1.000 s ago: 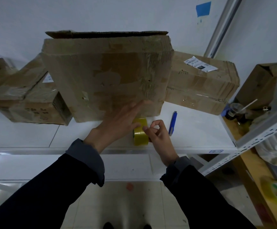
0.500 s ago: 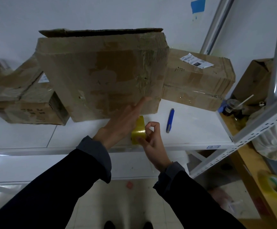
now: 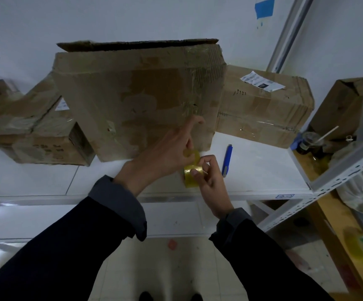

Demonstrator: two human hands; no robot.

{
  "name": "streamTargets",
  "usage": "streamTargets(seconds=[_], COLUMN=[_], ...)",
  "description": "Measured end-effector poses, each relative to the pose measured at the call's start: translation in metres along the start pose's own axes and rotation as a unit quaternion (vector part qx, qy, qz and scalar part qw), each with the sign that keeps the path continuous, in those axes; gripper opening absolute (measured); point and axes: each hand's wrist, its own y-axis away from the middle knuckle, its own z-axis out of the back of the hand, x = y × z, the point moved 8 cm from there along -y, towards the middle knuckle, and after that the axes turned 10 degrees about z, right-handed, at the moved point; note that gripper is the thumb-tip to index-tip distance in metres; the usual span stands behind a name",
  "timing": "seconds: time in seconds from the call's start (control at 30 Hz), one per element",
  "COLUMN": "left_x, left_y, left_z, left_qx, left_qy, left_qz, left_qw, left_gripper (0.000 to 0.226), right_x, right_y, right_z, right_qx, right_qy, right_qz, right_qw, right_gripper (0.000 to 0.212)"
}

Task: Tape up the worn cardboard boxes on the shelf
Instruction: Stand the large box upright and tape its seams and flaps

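Head view: left hand (image 3: 165, 157) grips yellow tape roll (image 3: 191, 172), steadying it; right hand (image 3: 206, 177) pinches tape end, likely peeling start; big worn box (image 3: 137, 101) at 12 o'clock awaits.

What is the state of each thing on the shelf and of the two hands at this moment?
large cardboard box: upright, top flap open, surface worn
tape roll: on edge, held by both hands
left hand: holds roll, forefinger straight
right hand: pinches the tape's end
blue utility knife: flat on the shelf, untouched
right box: closed, label on top
left box: lying, crumpled, taped
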Motion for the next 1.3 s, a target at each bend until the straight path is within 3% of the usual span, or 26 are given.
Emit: streamTargets(seconds=[0.1,0.27,0.47,0.77,0.9,1.07,1.3], left_x=[0.004,0.011,0.020,0.022,0.019,0.011,-0.002], left_y=[-0.009,-0.018,-0.019,-0.017,-0.016,-0.010,-0.011], left_z=[-0.006,-0.016,-0.034,-0.027,-0.016,-0.001,0.014], left_qx=[0.031,0.011,0.029,-0.004,-0.026,-0.060,-0.116], left_qy=[-0.021,-0.026,-0.035,-0.023,-0.045,-0.052,0.039], left_qz=[0.020,0.037,0.057,0.056,0.053,0.057,0.036], left_qw=[0.999,0.999,0.997,0.998,0.997,0.995,0.992], left_gripper=[0.085,0.068,0.063,0.077,0.078,0.048,0.012], right_x=[-0.002,-0.006,-0.005,-0.009,-0.005,-0.007,-0.010], right_y=[0.001,0.007,0.012,0.011,0.005,-0.024,-0.034], right_z=[0.000,0.001,0.003,0.004,0.009,0.030,0.051], right_qx=[0.008,0.015,0.028,0.042,0.064,0.094,0.133], right_qy=[0.015,0.026,0.037,0.070,0.054,0.237,0.433], right_qz=[0.019,0.027,0.046,0.077,0.061,0.084,0.140], right_qw=[1.000,0.999,0.998,0.994,0.995,0.963,0.880], right_gripper=[0.014,0.020,0.023,0.025,0.042,0.052,0.050])
